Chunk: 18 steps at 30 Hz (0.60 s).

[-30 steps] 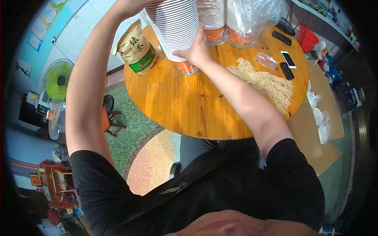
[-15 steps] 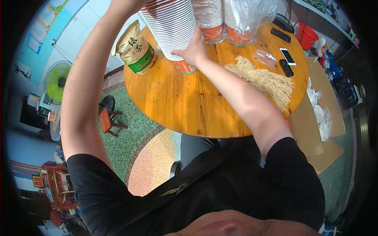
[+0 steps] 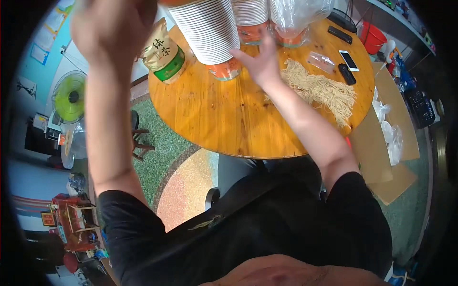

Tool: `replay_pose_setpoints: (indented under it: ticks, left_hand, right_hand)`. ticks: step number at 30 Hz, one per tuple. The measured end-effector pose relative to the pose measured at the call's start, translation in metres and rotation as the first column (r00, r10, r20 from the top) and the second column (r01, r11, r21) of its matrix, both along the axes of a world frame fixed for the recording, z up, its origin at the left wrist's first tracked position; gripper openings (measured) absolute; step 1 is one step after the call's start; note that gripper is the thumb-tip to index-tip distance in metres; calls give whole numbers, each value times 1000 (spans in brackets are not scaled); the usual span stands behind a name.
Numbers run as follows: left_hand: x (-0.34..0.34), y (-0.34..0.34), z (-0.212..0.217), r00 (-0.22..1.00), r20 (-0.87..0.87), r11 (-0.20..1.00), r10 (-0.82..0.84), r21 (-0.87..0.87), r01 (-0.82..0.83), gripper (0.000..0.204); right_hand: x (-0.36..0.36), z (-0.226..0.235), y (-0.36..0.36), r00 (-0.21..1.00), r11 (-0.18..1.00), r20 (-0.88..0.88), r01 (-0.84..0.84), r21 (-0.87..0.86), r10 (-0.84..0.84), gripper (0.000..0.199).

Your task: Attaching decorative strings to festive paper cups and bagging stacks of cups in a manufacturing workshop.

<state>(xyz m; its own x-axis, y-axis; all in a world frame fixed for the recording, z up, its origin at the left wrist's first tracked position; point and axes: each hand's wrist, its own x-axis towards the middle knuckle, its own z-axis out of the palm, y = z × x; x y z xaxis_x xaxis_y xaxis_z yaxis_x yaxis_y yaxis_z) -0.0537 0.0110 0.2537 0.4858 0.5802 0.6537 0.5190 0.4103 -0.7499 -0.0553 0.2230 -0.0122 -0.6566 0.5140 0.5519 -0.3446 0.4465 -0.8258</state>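
Note:
A tall stack of nested paper cups (image 3: pixel 207 35) with white rims stands on the round wooden table (image 3: pixel 210 119); the lowest cup shows an orange printed side. My right hand (image 3: pixel 262 62) is just right of the stack's base, fingers spread, holding nothing. Raised at the upper left, my left hand (image 3: pixel 114 26) is smeared by motion, so its fingers cannot be made out. Below it stands a gold and green pouch (image 3: pixel 167 55). Two more cup stacks (image 3: pixel 250 16) are behind, the right one under a clear plastic bag (image 3: pixel 305 14).
A bundle of beige strings (image 3: pixel 319 90) lies on the table's right side. Near it are a small clear packet (image 3: pixel 321 62), a white phone (image 3: pixel 348 61) and two black objects (image 3: pixel 347 74). Flattened cardboard (image 3: pixel 372 157) covers floor at right. A wooden stool (image 3: pixel 142 143) stands left.
My right hand has come off the stack's base and moved right, its fingers spreading. My left hand has moved left and down from the stack's upper part.

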Motion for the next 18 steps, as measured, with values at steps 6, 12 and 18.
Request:
replay_pose_setpoints:
  ticks: [6,12,18]
  left_hand:
    - [54,11,-178,764,613,896,-200,-201,396,27]
    - [91,19,-256,512,857,881,-47,-206,426,32]
    - [79,-4,-268,-9,1000,958,15,-12,286,36]
  right_hand:
    - [137,-44,-7,917,938,-201,-345,35,345,154]
    - [163,-107,-21,907,868,-41,-414,-273,419,139]
    - [171,-107,-6,801,723,52,-508,-468,597,130]
